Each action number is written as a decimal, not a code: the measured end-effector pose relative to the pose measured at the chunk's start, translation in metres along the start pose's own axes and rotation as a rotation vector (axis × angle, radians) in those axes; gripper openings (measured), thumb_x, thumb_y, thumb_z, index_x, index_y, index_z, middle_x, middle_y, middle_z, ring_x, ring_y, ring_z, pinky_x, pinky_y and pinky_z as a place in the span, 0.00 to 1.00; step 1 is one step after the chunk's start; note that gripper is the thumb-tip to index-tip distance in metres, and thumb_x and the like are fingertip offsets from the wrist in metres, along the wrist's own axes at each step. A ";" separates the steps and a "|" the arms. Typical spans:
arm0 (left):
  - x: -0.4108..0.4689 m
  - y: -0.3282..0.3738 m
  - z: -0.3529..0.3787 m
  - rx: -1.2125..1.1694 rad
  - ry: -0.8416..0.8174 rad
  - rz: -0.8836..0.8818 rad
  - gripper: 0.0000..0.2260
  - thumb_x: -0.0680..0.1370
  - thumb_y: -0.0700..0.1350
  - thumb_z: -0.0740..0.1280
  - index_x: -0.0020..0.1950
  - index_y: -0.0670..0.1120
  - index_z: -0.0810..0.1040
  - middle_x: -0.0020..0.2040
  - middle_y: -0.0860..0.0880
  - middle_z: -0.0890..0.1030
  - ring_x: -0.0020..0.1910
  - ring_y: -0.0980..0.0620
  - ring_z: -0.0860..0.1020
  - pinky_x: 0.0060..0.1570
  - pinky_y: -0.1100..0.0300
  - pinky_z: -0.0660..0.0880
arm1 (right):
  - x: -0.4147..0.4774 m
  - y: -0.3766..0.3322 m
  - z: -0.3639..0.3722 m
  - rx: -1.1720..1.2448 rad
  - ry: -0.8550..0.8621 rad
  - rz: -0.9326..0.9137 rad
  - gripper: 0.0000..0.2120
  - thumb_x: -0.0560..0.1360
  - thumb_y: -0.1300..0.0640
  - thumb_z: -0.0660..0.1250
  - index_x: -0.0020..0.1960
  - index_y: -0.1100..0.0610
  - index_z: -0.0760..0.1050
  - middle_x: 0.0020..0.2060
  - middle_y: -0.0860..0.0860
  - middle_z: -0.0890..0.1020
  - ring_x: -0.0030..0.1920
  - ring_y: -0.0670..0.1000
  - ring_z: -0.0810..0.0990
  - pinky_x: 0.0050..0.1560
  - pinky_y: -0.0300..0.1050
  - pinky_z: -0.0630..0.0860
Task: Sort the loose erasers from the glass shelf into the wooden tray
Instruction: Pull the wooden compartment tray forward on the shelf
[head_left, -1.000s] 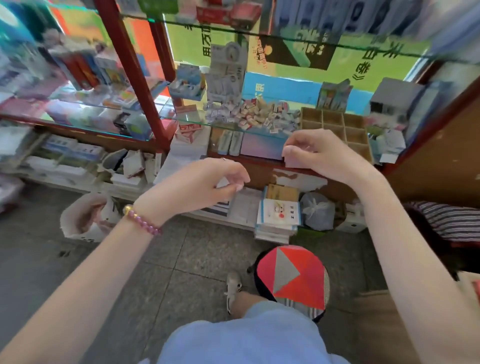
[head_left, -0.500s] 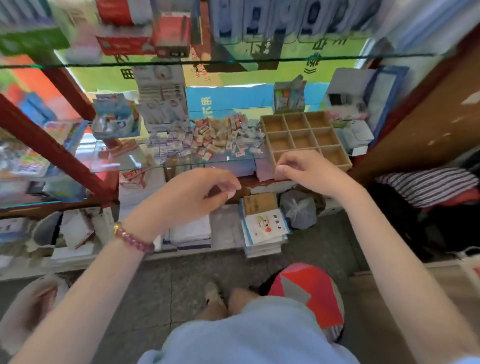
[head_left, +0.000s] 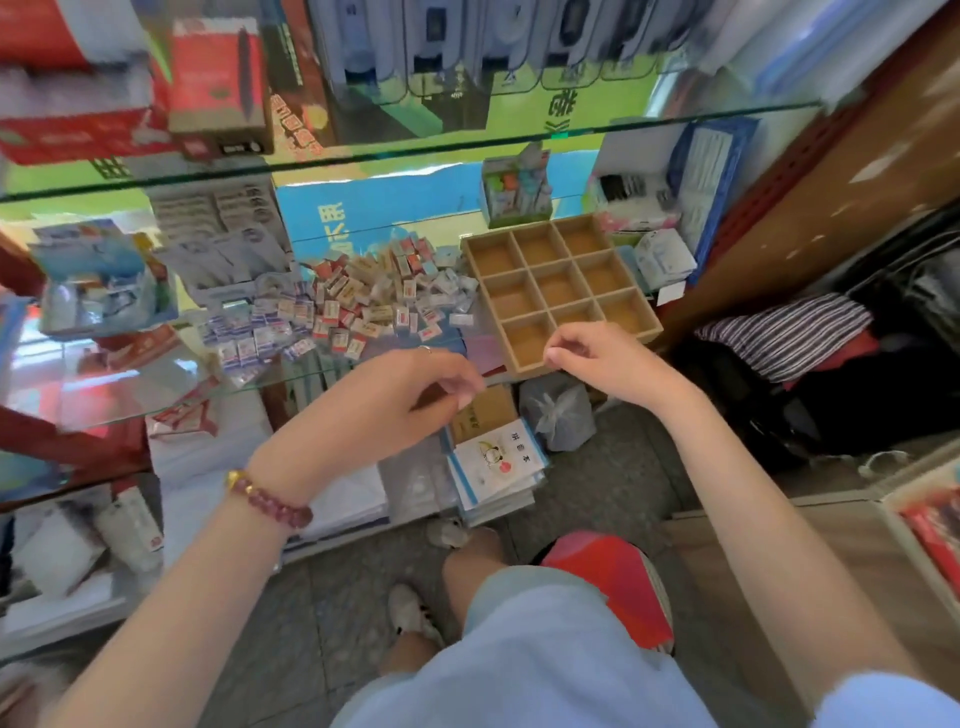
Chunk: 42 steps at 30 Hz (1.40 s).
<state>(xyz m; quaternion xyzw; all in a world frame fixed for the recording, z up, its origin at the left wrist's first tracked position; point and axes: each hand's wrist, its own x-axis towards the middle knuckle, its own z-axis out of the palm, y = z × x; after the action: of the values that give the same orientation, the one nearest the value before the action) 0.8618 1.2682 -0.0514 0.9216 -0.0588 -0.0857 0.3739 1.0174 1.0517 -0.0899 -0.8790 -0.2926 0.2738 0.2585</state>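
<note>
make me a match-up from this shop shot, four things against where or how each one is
Things
1. erasers
2. wooden tray
3. bead bracelet
4. red stool

Place or state
a. nine compartments, all empty
b. on the floor, beside the person's knee
c. heaped loose on the glass shelf, left of the tray
d. worn on the left wrist

Pairs: 1-c; 2-a; 3-d; 4-b
</note>
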 end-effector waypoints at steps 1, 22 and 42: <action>0.011 -0.004 0.000 -0.049 0.001 -0.006 0.10 0.78 0.43 0.62 0.56 0.53 0.78 0.51 0.58 0.80 0.49 0.65 0.77 0.51 0.68 0.73 | 0.014 0.007 0.000 0.007 -0.013 0.009 0.07 0.79 0.53 0.62 0.49 0.52 0.78 0.45 0.43 0.80 0.47 0.41 0.77 0.47 0.38 0.73; 0.266 -0.204 0.185 0.463 0.101 -0.076 0.23 0.75 0.61 0.56 0.66 0.52 0.72 0.73 0.49 0.64 0.75 0.49 0.53 0.71 0.42 0.48 | 0.218 0.222 0.065 -0.444 0.283 0.209 0.17 0.81 0.54 0.57 0.69 0.44 0.67 0.76 0.47 0.53 0.77 0.56 0.43 0.72 0.68 0.44; 0.274 -0.189 0.208 0.435 0.268 -0.196 0.15 0.81 0.42 0.53 0.66 0.45 0.71 0.76 0.48 0.59 0.76 0.51 0.49 0.73 0.54 0.53 | 0.225 0.228 0.060 -0.444 0.267 0.033 0.15 0.83 0.58 0.50 0.65 0.49 0.70 0.71 0.51 0.67 0.76 0.61 0.49 0.70 0.68 0.53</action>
<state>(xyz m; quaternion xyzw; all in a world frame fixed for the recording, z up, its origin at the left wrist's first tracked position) 1.0964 1.2142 -0.3618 0.9847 0.0635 0.0157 0.1617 1.2167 1.0581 -0.3475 -0.9472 -0.2944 0.0885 0.0910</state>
